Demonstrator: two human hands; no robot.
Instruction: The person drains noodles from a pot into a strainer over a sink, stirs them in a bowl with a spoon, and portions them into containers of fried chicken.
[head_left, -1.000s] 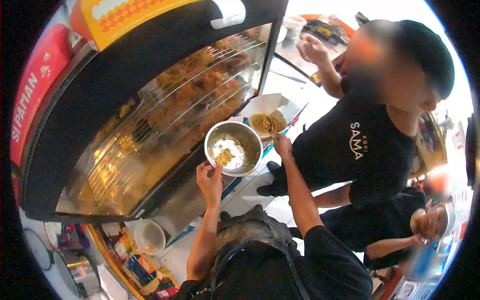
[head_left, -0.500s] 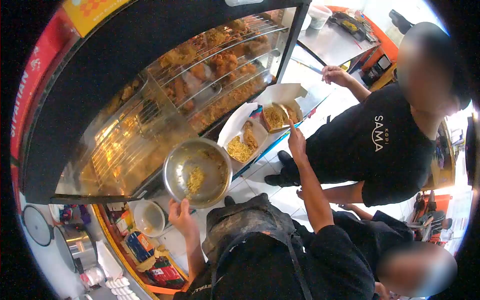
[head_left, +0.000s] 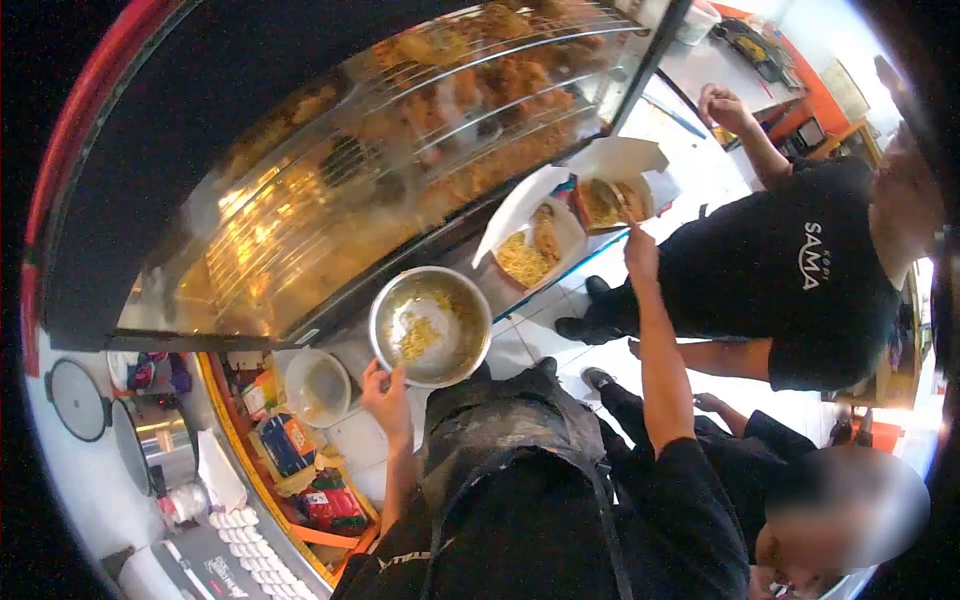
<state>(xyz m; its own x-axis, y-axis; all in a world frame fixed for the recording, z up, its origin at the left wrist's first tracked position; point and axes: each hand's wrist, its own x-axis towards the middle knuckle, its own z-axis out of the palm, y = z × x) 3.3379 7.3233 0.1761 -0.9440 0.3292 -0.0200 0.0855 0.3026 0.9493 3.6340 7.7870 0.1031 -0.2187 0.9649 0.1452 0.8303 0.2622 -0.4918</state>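
A metal mixing bowl (head_left: 440, 372) with some yellow noodles (head_left: 418, 338) in it is held at its rim by my left hand (head_left: 386, 392), in front of the display case. My right hand (head_left: 643, 255) reaches over the farther takeaway box (head_left: 622, 155), fingers closed around what looks like a slim utensil (head_left: 618, 200). Its tip is in the food there, and its exact kind is too blurred to tell. The nearer takeaway box (head_left: 572, 236), lid up, contains noodles and a piece of fried chicken (head_left: 546, 234).
A glass case (head_left: 400, 130) of fried chicken runs along the far side. A co-worker in a black shirt (head_left: 790, 265) stands to the right, another person (head_left: 745, 450) lower right. At lower left are a white tub (head_left: 318, 387) and a shelf of packets (head_left: 290, 445).
The view has shifted, so the bowl and boxes appear farther right. My left hand still holds the bowl. My right hand stays at the farther box. The co-worker's raised hand remains up.
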